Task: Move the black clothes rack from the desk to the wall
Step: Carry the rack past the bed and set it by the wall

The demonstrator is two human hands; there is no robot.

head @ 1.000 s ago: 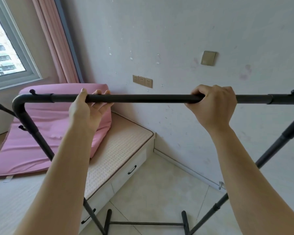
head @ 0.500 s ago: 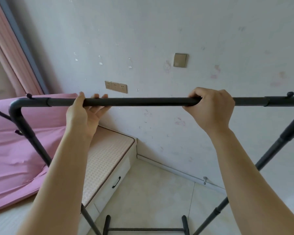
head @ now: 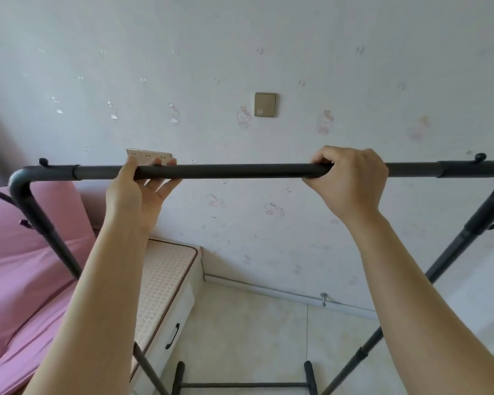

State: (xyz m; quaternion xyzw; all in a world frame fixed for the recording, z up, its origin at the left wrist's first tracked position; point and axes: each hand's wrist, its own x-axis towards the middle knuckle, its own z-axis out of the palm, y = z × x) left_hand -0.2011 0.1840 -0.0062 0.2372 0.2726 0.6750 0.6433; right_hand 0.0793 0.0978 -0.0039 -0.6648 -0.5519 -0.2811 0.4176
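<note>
The black clothes rack (head: 234, 171) fills the view, its top bar running level from left to right in front of me. My left hand (head: 139, 192) holds the bar left of centre from below, thumb over the top and fingers loosely behind it. My right hand (head: 350, 182) is wrapped firmly over the bar right of centre. The rack's legs slope down at both sides and its base bar (head: 244, 384) shows at the bottom edge over the tiled floor. The pale wall (head: 297, 238) with cartoon stickers stands straight ahead, close behind the rack.
A low platform bed with a woven mat (head: 166, 277) and a drawer handle (head: 173, 336) sits at the left against the wall, with a pink mattress (head: 26, 275) on it. A wall switch (head: 265, 104), a socket strip (head: 149, 153) and a floor doorstop (head: 323, 298) are on the wall side.
The view has swung right and nearer the wall: window and curtain have left the frame, the bed has slid left. Both hands keep the same places on the bar.
</note>
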